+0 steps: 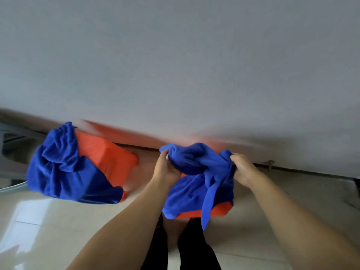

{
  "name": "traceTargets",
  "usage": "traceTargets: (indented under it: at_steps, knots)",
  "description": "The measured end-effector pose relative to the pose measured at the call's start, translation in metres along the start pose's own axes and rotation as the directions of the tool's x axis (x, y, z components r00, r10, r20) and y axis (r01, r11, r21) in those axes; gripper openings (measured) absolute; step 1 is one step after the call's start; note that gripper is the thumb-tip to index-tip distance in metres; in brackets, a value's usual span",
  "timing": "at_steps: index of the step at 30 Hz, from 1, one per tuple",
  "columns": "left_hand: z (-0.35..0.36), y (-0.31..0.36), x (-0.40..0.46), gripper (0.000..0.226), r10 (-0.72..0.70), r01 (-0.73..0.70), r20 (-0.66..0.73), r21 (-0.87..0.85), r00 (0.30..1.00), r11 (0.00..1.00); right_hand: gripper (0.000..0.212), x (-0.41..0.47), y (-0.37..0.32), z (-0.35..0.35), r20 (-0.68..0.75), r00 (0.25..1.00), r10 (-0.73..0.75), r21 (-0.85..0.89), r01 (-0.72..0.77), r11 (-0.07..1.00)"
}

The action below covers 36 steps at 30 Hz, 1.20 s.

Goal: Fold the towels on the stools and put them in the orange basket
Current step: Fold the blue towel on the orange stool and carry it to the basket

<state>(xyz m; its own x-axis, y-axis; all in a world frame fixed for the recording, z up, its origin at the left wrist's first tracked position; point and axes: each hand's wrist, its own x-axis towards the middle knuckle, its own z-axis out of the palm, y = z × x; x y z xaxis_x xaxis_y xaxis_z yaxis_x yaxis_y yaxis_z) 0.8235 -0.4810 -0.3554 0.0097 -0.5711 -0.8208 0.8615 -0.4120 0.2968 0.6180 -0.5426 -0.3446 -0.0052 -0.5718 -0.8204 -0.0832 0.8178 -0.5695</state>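
Note:
A crumpled blue towel [196,166] is bunched above the near orange stool [220,210], part of it still draped over the seat. My left hand [165,168] grips the towel's left end and my right hand [243,168] grips its right end. A second blue towel [64,168] lies rumpled over another orange stool [111,158] to the left. No orange basket is in view.
A pale grey wall [175,65] rises just behind the stools. The floor is glossy cream tile [48,221]. My dark trouser legs [194,250] stand right before the near stool. A grey curved object [11,187] shows at the left edge.

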Motion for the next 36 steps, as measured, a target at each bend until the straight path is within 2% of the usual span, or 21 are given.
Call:
traceTargets:
  at_steps: [3, 6, 10, 12, 13, 15, 18, 19, 20, 22, 24, 25, 27, 29, 30, 33, 35, 36]
  knots:
    - [0.021, 0.021, -0.044, 0.043, -0.025, 0.019, 0.142, 0.044, 0.99, 0.999, 0.025, -0.036, -0.016, -0.004, 0.095, 0.994, 0.057, 0.053, -0.062, 0.997]
    - [0.036, 0.038, -0.074, 0.046, -0.036, 0.018, 0.274, 0.068, 0.961, 0.998, 0.044, -0.063, -0.023, -0.002, 0.216, 0.972, 0.089, -0.071, -0.076, 0.995]
    - [0.047, 0.052, -0.111, 0.026, 0.0, -0.023, 0.49, 0.041, 0.872, 0.999, 0.02, -0.094, -0.018, 0.013, 0.299, 0.952, 0.064, -0.213, 0.001, 0.977]
    - [0.041, 0.056, -0.119, 0.045, 0.022, -0.017, 0.563, -0.013, 0.826, 1.0, 0.016, -0.108, -0.017, 0.021, 0.338, 0.94, 0.041, -0.226, 0.038, 0.973]
    - [0.037, 0.059, -0.121, 0.055, 0.041, -0.013, 0.588, -0.052, 0.808, 0.999, 0.018, -0.113, -0.018, 0.024, 0.37, 0.929, -0.025, -0.162, 0.091, 0.983]
    - [0.026, 0.066, -0.128, 0.058, 0.085, -0.007, 0.631, -0.126, 0.771, 0.992, 0.025, -0.124, -0.023, 0.029, 0.396, 0.898, -0.193, 0.046, 0.19, 0.981]
    - [0.019, 0.083, -0.136, 0.048, 0.156, -0.056, 0.651, -0.173, 0.742, 0.983, 0.011, -0.147, -0.039, 0.036, 0.404, 0.802, -0.441, 0.393, 0.283, 0.875]
    - [0.016, 0.089, -0.134, 0.046, 0.162, -0.071, 0.664, -0.163, 0.73, 0.984, 0.017, -0.157, -0.047, 0.04, 0.41, 0.764, -0.498, 0.465, 0.295, 0.835]
    - [0.018, 0.094, -0.137, 0.044, 0.153, -0.09, 0.673, -0.128, 0.723, 0.988, 0.022, -0.167, -0.054, 0.045, 0.436, 0.719, -0.541, 0.504, 0.303, 0.809]
    - [0.025, 0.094, -0.139, 0.035, 0.078, -0.129, 0.646, 0.032, 0.76, 0.991, 0.013, -0.183, -0.067, 0.058, 0.485, 0.613, -0.623, 0.57, 0.318, 0.757]
    - [0.036, 0.084, -0.145, 0.05, 0.003, -0.199, 0.634, 0.238, 0.773, 0.951, 0.009, -0.196, -0.078, 0.072, 0.523, 0.522, -0.674, 0.619, 0.31, 0.721]
    - [0.04, 0.077, -0.144, 0.055, -0.02, -0.257, 0.638, 0.339, 0.769, 0.905, 0.012, -0.202, -0.083, 0.078, 0.522, 0.515, -0.68, 0.618, 0.322, 0.717]
    - [0.043, 0.064, -0.145, 0.061, -0.113, -0.289, 0.577, 0.558, 0.809, 0.778, 0.022, -0.21, -0.091, 0.084, 0.494, 0.534, -0.686, 0.587, 0.377, 0.717]
    - [0.038, 0.057, -0.146, 0.062, -0.223, -0.244, 0.504, 0.7, 0.834, 0.671, 0.014, -0.218, -0.1, 0.083, 0.468, 0.571, -0.675, 0.515, 0.444, 0.733]
    - [0.036, 0.056, -0.148, 0.056, -0.243, -0.217, 0.476, 0.721, 0.845, 0.658, 0.007, -0.221, -0.105, 0.08, 0.419, 0.601, -0.681, 0.469, 0.499, 0.728]
    - [0.03, 0.069, -0.15, 0.045, -0.301, -0.138, 0.432, 0.735, 0.85, 0.664, 0.03, -0.229, -0.121, 0.066, 0.22, 0.706, -0.673, 0.277, 0.616, 0.737]
    - [0.033, 0.085, -0.15, 0.045, -0.284, -0.122, 0.449, 0.685, 0.847, 0.718, 0.038, -0.229, -0.127, 0.053, 0.1, 0.728, -0.679, 0.041, 0.679, 0.733]
    - [0.035, 0.094, -0.153, 0.047, -0.271, -0.115, 0.455, 0.658, 0.848, 0.745, 0.039, -0.227, -0.129, 0.045, 0.035, 0.713, -0.7, -0.137, 0.697, 0.704]
